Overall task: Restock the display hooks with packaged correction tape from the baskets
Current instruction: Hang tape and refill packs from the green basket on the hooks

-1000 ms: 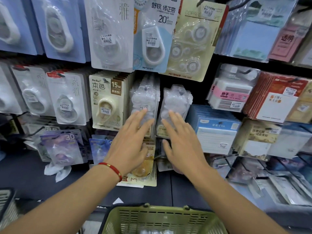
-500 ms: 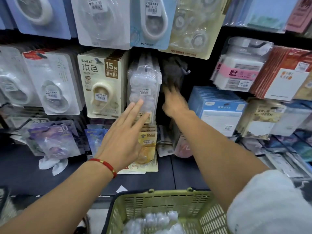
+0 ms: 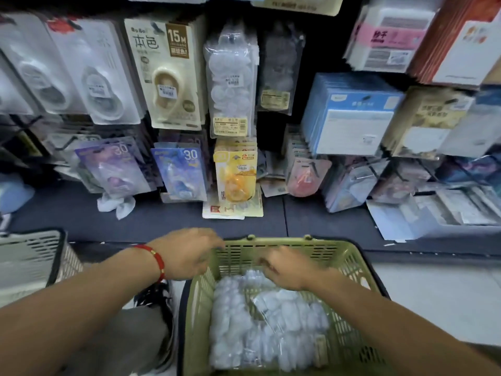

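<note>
A green basket (image 3: pixel 349 267) stands low in the middle and holds several clear packs of correction tape (image 3: pixel 271 321). My right hand (image 3: pixel 282 267) is inside it, fingers bent down onto the top packs; motion blur hides whether it grips one. My left hand (image 3: pixel 189 253) hovers at the basket's far left corner, loosely curled and holding nothing. Above, a full row of the same clear packs (image 3: pixel 230 77) hangs on a hook. To the right of that row, a dim pack (image 3: pixel 279 71) hangs further back in shadow.
A pale basket (image 3: pixel 29 261) stands at the left edge. A dark shelf ledge (image 3: pixel 135 215) runs between basket and display, with yellow packs (image 3: pixel 235 180) leaning on it. Other carded tapes (image 3: pixel 165 71) and blue boxes (image 3: pixel 352 112) hang all around.
Both hands have dropped from the hanging packs down to the green basket. The view has tilted downward, so more of the basket and its packs shows.
</note>
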`<control>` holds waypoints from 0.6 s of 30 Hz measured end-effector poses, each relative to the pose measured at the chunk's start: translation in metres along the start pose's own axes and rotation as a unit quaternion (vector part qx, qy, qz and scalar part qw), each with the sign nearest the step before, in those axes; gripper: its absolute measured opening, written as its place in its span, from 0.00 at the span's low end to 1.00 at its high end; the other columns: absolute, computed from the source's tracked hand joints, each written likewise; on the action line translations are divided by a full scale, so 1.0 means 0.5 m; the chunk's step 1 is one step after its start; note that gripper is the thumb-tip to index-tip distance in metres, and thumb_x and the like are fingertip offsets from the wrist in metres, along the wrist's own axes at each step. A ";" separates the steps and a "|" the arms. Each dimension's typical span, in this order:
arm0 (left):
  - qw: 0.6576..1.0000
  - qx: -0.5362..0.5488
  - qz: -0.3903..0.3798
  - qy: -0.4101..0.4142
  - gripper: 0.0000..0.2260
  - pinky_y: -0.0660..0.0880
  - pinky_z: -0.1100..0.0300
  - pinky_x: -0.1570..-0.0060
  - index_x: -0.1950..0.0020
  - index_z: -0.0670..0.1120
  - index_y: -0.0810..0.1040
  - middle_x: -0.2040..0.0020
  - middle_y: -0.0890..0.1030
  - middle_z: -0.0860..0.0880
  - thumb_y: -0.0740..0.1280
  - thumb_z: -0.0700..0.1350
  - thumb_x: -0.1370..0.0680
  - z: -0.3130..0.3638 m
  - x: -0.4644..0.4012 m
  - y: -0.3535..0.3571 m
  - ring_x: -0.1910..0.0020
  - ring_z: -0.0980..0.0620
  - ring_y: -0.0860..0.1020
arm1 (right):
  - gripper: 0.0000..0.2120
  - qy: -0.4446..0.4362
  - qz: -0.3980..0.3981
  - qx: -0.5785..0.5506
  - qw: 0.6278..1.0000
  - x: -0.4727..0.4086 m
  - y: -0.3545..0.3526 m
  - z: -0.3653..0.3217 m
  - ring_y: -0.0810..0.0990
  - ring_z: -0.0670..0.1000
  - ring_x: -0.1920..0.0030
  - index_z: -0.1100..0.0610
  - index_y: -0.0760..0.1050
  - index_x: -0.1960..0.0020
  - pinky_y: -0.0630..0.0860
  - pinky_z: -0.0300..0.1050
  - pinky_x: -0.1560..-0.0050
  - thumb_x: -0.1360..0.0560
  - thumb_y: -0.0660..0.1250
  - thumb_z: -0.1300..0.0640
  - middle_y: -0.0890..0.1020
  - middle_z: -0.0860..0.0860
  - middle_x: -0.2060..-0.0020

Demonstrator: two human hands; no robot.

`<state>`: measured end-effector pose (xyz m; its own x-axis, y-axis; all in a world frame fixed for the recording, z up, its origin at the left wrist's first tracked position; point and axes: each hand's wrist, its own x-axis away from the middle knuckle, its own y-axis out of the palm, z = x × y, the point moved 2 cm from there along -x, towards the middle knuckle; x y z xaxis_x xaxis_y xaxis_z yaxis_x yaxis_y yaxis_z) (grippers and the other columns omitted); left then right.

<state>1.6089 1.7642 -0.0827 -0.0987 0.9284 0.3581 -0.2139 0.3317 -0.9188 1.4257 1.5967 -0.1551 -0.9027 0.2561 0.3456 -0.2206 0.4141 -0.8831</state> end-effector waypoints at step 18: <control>0.956 0.153 0.113 -0.222 0.17 0.70 0.60 0.30 0.34 0.52 0.81 0.33 0.78 0.52 0.66 0.39 0.21 0.115 0.039 0.277 0.32 0.52 0.74 | 0.27 0.235 -0.039 -0.433 0.870 -0.054 0.328 -0.061 0.81 0.52 0.42 0.54 0.69 0.29 0.79 0.45 0.50 0.24 0.75 0.53 0.79 0.51 0.41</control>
<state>1.5216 1.8187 -0.1934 -0.5642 0.7856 0.2540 -0.4062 0.0037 -0.9138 1.4251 1.6846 -0.2996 -0.6026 0.4414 0.6648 0.2692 0.8967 -0.3513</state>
